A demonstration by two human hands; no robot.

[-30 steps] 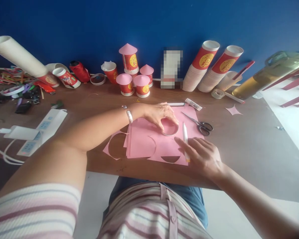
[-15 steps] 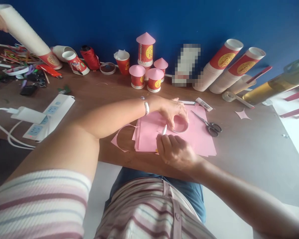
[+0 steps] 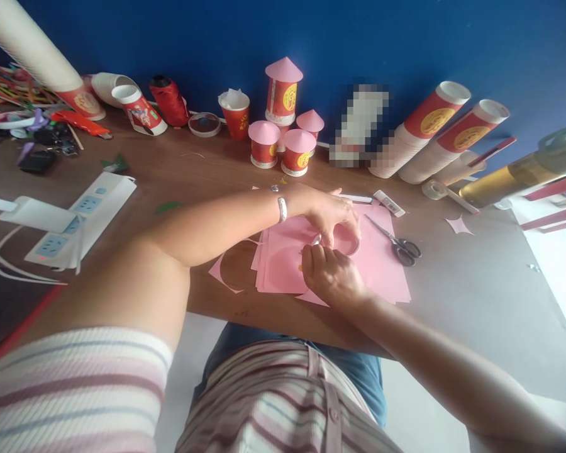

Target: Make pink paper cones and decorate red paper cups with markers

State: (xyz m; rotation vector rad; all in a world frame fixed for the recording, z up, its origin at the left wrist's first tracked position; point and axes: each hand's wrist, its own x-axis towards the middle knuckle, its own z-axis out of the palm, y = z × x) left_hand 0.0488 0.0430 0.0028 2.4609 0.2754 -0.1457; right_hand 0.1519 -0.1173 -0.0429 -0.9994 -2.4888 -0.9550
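Observation:
Fingers curved, my left hand [image 3: 332,214] presses a round ring, perhaps a tape roll [image 3: 355,246], onto a stack of pink paper [image 3: 382,277]. My right hand [image 3: 332,274] is closed around a white pen [image 3: 316,240]; the pen's upper end shows above the fist beside the ring, and its tip is hidden. Scissors with black handles [image 3: 404,250] lie shut on the right part of the paper. Left of the stack is a pink paper offcut [image 3: 221,277] with a curved edge.
Paper cups with pink cone roofs [image 3: 296,154] stand at the back. Stacked cups [image 3: 429,119] lean on the blue wall, a golden bottle [image 3: 504,170] lies right. A white power strip [image 3: 85,217] and cluttered small items [image 3: 42,135] fill the left. A glue stick [image 3: 389,203] lies behind the paper.
My right hand has shifted slightly along the ring's near edge, and the pen leans differently. My left hand stays on the ring. Another person's hand at the upper left has gone from view.

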